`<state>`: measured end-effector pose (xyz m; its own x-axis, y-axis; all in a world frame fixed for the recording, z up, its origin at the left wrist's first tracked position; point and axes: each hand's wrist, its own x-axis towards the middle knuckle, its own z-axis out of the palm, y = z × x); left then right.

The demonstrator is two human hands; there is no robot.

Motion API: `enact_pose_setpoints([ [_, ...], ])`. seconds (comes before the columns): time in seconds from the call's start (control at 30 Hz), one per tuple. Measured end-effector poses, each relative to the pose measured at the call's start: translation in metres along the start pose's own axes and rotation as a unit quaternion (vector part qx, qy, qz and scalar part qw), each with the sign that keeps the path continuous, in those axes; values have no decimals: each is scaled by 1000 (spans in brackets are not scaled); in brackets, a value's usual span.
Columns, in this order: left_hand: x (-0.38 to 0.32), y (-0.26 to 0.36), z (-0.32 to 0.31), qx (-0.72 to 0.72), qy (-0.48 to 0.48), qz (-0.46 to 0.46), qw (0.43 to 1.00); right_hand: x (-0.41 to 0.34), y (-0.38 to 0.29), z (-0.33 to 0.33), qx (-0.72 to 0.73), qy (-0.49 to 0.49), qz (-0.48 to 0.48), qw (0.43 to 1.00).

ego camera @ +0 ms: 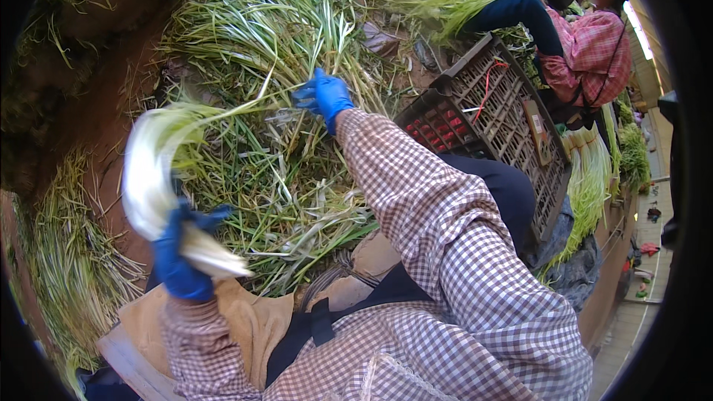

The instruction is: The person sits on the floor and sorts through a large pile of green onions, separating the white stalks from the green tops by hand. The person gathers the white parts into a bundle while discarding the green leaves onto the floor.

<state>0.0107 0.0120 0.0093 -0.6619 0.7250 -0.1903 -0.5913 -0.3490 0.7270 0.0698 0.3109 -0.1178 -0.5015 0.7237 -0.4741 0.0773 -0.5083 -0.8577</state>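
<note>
My left hand [186, 256], in a blue glove, grips a bunch of pale-stemmed leafy stalks [147, 172]. The bunch is blurred and curves upward, its white ends sticking out to the right below my fingers. Farther up and to the right, my right hand [323, 97], also in a blue glove, is at the lower edge of a large pile of long green and white stalks [267, 22]. A thin strand stretches from the bunch towards this hand; whether its fingers hold it, I cannot tell. Loose leaf trimmings [278, 195] cover the ground between my hands.
An upturned-looking brown plastic crate [501, 117] stands at my right, with a red string and a small board on it. Beyond it are tied pale-green bundles [587, 172] and a person in a pink checked shirt [590, 55]. More stalks [78, 267] lie at the far left.
</note>
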Motion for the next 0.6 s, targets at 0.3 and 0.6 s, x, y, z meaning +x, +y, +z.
enact_pose_setpoints([
  [0.3, 10, -20, -16, -409, 2, -110, 906, 55, 32, -52, -504, 173, 8, 846],
  [0.6, -4, -48, 10, -134, 107, -198, 965, 28, -2, -50, -121, 122, -43, 984],
])
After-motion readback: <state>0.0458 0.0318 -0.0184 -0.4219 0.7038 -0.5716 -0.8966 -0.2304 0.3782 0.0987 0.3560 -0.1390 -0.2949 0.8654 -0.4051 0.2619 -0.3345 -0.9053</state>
